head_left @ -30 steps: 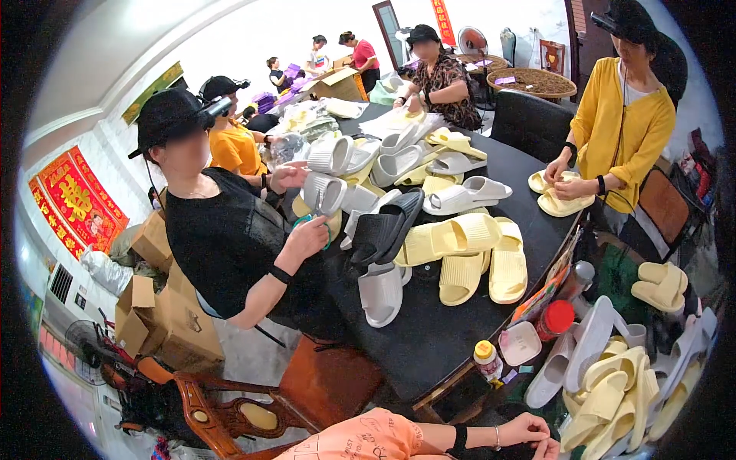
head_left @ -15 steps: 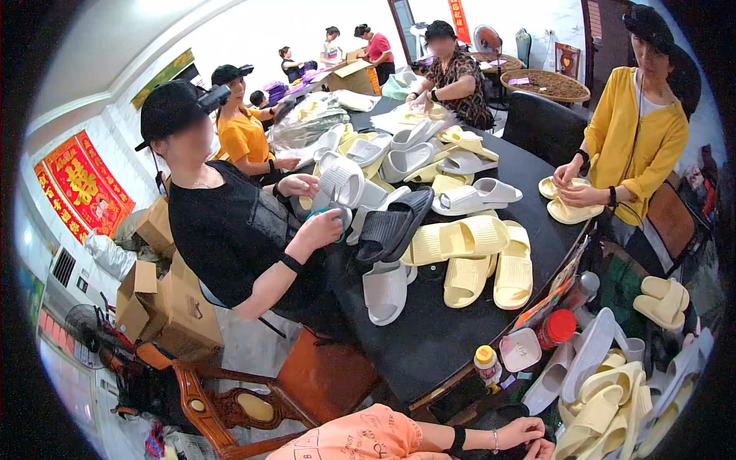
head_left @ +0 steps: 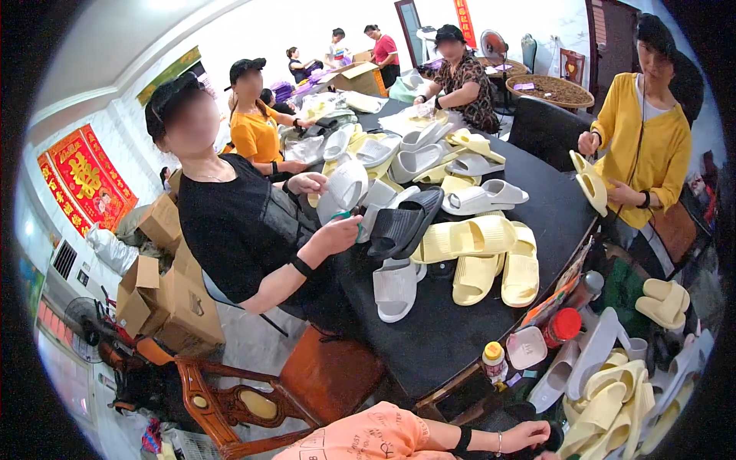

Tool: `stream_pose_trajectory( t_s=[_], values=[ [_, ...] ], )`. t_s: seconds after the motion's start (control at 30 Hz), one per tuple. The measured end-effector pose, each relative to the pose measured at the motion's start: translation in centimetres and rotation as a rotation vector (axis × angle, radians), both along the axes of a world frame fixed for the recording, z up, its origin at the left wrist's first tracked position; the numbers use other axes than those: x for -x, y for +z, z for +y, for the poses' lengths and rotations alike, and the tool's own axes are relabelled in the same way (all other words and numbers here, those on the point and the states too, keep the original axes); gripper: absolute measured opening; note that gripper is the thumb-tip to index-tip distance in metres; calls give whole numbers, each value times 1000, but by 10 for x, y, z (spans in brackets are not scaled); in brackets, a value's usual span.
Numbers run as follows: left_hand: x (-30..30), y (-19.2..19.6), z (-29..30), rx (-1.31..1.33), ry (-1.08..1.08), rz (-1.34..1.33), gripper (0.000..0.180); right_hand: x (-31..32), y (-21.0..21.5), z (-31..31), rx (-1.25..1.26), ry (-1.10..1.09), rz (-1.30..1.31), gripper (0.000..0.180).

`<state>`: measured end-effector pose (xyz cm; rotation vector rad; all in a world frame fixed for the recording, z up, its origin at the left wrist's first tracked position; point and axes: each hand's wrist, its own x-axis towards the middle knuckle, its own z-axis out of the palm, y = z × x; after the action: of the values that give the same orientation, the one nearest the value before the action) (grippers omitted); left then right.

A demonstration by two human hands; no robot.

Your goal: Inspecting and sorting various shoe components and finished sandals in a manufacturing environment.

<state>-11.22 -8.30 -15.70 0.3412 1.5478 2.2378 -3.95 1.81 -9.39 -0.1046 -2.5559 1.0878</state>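
My left arm comes from a peach printed sleeve (head_left: 383, 437) at the lower edge, with a black wristband (head_left: 463, 438) and a thin bracelet. My left hand (head_left: 524, 435) is bent with its fingers together at a small dark thing (head_left: 553, 437), whose kind I cannot make out. Only a sliver of my right hand (head_left: 547, 455) shows at the bottom edge; its fingers are cut off. Just right of my hands lies a pile of pale yellow slippers (head_left: 594, 420). Grey slippers (head_left: 553, 382) lie above them.
A dark table (head_left: 399, 356) bears grey, yellow and black slippers (head_left: 406, 222). A co-worker in black (head_left: 230, 222) holds green-handled scissors at a grey slipper (head_left: 343, 188). Another, in yellow (head_left: 640, 146), holds yellow slippers (head_left: 589, 184). A yellow-capped bottle (head_left: 494, 360), red-lidded jar (head_left: 563, 328) and wooden chair (head_left: 253, 399) are near.
My left hand has straightened somewhat, and my right hand has dropped mostly out of view. The co-worker in yellow has tilted the yellow slippers up on edge. The whole view has shifted slightly.
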Motion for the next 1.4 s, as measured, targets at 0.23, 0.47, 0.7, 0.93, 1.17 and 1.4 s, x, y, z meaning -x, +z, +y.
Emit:
stream_pose_trajectory(
  t_s=[0.23, 0.47, 0.7, 0.93, 1.17, 1.4],
  values=[
    [-13, 26, 2, -4, -18, 92, 6, -84, -72, 44, 125, 138, -596, 30],
    [-30, 33, 7, 5, -243, 69, 12, -109, -80, 70, -55, -90, -423, 29],
    [-39, 59, -7, -177, -454, -139, 10, -153, -66, 129, -314, -374, -255, 27],
    [-47, 90, -12, -246, -453, -9, 11, -58, -76, 121, -411, -393, 68, 26],
    [-27, 87, -52, -342, -205, -70, 34, -15, -56, 154, -601, -565, 306, 26],
    [-22, 70, -99, -224, 61, -156, 29, 51, 47, 210, -456, -645, 199, 38]
  ],
)
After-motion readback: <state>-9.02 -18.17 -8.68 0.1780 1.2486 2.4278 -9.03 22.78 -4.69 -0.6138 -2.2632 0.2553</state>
